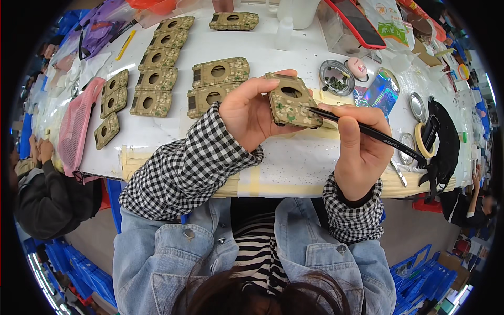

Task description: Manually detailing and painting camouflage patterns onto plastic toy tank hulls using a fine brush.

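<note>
Head view: a worker at a white bench (210, 47) holds a tan camouflage-patterned panel with a round hole (290, 101) in the left hand (249, 113), fingers closed around its edges and lifting it clear of the table at chest height. The right hand (359, 149) is closed in a pen grip on a slim black brush (367, 131), whose tip touches the panel's lower right face. The step in hand appears to be touching up the camouflage pattern by brush. The next stroke seems to call for a steady left hand and light pressure at the tip. Rows of matching panels (157, 68) lie farther back on the bench, and a round metal dish of dark green bits (336, 79) sits just beyond the held piece.
</note>
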Tool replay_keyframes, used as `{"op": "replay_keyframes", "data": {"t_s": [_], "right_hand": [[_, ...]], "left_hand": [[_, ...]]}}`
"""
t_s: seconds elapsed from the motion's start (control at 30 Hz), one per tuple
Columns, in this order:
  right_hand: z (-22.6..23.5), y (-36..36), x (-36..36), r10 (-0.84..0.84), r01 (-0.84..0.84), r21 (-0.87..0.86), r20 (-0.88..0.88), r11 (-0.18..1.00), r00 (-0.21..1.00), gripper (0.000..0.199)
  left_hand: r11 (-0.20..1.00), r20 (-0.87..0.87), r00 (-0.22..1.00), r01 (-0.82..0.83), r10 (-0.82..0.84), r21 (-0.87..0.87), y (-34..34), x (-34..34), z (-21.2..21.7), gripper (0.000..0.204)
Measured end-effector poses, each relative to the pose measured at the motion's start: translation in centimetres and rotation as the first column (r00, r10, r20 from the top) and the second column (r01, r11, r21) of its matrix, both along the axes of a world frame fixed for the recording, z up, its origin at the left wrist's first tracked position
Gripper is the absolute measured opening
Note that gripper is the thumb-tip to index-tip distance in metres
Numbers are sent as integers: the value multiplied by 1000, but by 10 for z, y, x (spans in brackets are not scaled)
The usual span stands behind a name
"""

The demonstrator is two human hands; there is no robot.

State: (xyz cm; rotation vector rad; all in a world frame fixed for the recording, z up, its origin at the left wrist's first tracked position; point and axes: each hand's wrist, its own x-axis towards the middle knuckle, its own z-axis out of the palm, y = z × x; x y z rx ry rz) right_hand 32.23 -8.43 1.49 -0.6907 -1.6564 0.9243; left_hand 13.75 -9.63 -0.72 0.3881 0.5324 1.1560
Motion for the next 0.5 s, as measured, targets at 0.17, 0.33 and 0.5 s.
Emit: {"op": "replay_keyframes", "data": {"t_s": [0.17,0.33,0.5], "right_hand": [[0,0,-1,-10,10,7,5,1000,1000,11],[0,-1,0,-18,18,4,14,1000,1000,12],[0,-1,-1,-4,4,-8,-14,1000,1000,12]], "left_hand": [[1000,9,1000,2,-2,7,0,0,-1,48],[1000,11,1000,2,-2,8,1,-1,-2,48],[1000,17,1000,7,-7,12,1,-1,-3,48]]}}
